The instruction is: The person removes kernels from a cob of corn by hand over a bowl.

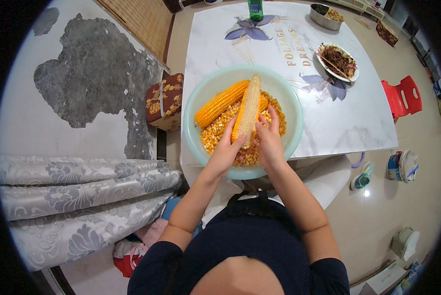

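A large pale green basin (pixel 297 121) stands at the near left of the marble-patterned table, with loose corn kernels (pixel 215 134) inside. Over the kernels, my left hand (pixel 226 147) grips the lower end of a partly stripped corn cob (pixel 250 107). Its upward side is bare and pale, and rows of yellow kernels remain along its edges. My right hand (pixel 270 138) is at the cob's lower right side, fingers bent against it. A full ear of corn (pixel 220 105) lies in the basin to the left. Part of another yellow ear (pixel 263 104) shows behind the held cob.
On the table (pixel 353 121) are a green bottle (pixel 256 11), a metal tin (pixel 325 23) with food in it, and a white plate (pixel 356 75) with dark scraps and chopsticks. A patterned box-like stool (pixel 165 97) stands left; a red plastic chair (pixel 408 96) is right.
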Available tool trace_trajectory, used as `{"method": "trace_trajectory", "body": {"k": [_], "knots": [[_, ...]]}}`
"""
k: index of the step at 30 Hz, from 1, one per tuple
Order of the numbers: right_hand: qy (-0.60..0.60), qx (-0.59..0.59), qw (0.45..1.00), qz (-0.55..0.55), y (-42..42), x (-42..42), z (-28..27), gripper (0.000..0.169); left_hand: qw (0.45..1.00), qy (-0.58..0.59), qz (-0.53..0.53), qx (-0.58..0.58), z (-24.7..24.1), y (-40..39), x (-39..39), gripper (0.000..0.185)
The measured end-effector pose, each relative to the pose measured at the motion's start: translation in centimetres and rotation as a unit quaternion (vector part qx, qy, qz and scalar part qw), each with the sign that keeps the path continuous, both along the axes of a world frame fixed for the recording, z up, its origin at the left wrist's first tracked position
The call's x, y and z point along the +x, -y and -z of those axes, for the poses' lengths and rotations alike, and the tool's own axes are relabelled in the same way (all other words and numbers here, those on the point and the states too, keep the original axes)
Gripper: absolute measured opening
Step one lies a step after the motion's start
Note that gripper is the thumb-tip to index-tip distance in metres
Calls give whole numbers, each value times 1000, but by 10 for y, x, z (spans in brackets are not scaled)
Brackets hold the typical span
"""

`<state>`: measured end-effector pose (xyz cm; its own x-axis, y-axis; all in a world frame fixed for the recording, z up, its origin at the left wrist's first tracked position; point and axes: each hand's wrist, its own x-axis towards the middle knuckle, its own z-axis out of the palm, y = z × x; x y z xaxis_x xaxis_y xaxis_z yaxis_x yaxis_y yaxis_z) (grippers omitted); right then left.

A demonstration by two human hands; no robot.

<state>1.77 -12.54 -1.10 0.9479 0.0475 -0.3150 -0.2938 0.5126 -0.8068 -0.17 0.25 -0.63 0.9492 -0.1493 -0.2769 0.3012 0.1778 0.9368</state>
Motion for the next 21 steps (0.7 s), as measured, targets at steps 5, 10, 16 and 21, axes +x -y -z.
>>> {"method": "trace_trajectory", "body": {"k": [5, 10, 16, 21], "knots": [[-26, 25, 998, -45, -3, 0, -3, 64, 965, 175, 7, 196, -22, -2, -9, 63], [100, 73, 989, -77, -8, -2, -13, 57, 888, 256, -22, 381, -38, 2, -20, 72], [117, 17, 990, -73, 0, 4, -12, 43, 851, 261, 20, 455, -28, 8, -32, 85], [127, 56, 986, -92, 0, 3, -8, 43, 912, 268, 13, 312, -12, 1, -11, 92]]}}
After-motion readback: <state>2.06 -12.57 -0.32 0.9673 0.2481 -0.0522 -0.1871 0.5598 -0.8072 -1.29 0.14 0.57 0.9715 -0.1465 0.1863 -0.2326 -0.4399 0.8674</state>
